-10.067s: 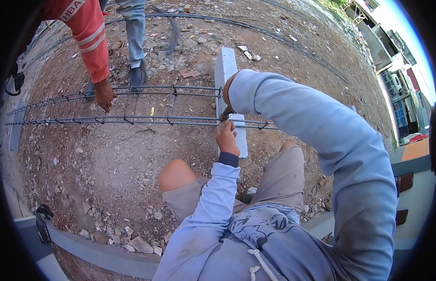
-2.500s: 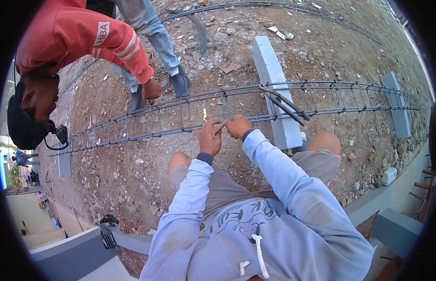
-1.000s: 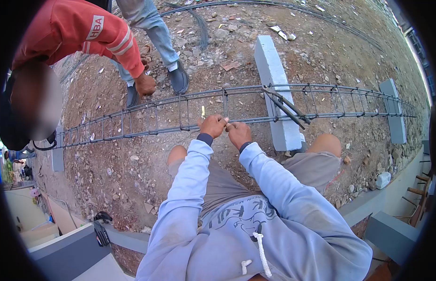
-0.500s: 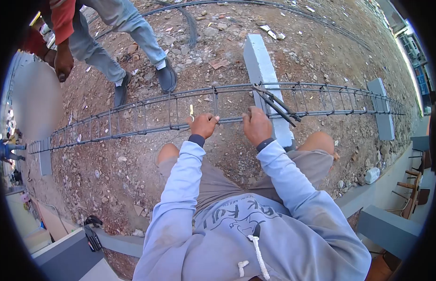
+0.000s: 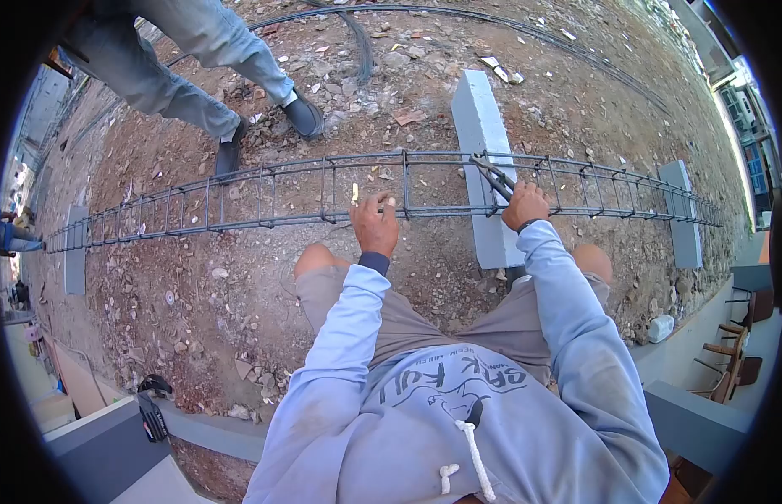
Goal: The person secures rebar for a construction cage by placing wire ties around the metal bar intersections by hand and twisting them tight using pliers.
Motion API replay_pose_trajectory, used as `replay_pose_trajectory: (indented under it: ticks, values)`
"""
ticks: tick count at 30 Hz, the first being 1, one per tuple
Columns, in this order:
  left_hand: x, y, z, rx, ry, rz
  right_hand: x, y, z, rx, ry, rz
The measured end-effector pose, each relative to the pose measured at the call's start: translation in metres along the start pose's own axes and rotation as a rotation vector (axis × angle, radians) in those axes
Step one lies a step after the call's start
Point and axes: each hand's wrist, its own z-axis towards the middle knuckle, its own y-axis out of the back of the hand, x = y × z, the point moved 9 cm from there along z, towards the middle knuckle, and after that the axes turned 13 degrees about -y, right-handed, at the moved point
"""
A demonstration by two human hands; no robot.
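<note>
A long steel rebar cage [image 5: 282, 222] stretches across in front of me, with stirrups tied along its bars. My right hand [image 5: 525, 207] is closed around the handles of dark pincers [image 5: 494, 178], whose jaws lie at the cage's far bar, over a grey block. My left hand [image 5: 375, 223] is at the near bar, to the left of a stirrup [image 5: 405, 181]. Its fingers are curled together with the thumb up; whatever they may pinch is too small to make out.
Grey blocks [image 5: 485, 126] support the cage at the middle, right [image 5: 682, 227] and far left [image 5: 74, 260]. A person in jeans [image 5: 177, 84] stands beyond the cage at left. Loose rods [image 5: 525, 29] lie behind on rubble-strewn ground. A black object [image 5: 153, 412] sits at lower left.
My right hand has moved right from the near bar and taken hold of the pincers. My left hand stays at the near bar. The other person's hand has left the view.
</note>
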Motion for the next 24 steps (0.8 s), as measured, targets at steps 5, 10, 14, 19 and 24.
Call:
replay_pose_trajectory:
  ticks: [5, 10, 14, 19, 24]
  values:
    - [0.021, -0.018, -0.054, 0.117, 0.526, -0.306, 0.012, -0.029, -0.036, 0.628, -0.152, 0.894]
    - [0.034, -0.085, -0.101, 0.238, 0.993, -1.105, 0.048, -0.035, -0.143, 1.227, -0.160, 1.202]
    - [0.015, -0.099, -0.099, 0.218, 1.056, -1.483, 0.056, -0.033, -0.185, 1.327, -0.171, 1.174]
    - [0.004, -0.119, -0.107, 0.098, 0.993, -1.725, 0.055, -0.038, -0.200, 1.353, -0.197, 1.225]
    - [-0.002, -0.121, -0.105, 0.004, 1.030, -1.795, 0.047, -0.031, -0.199, 1.324, -0.210, 1.243]
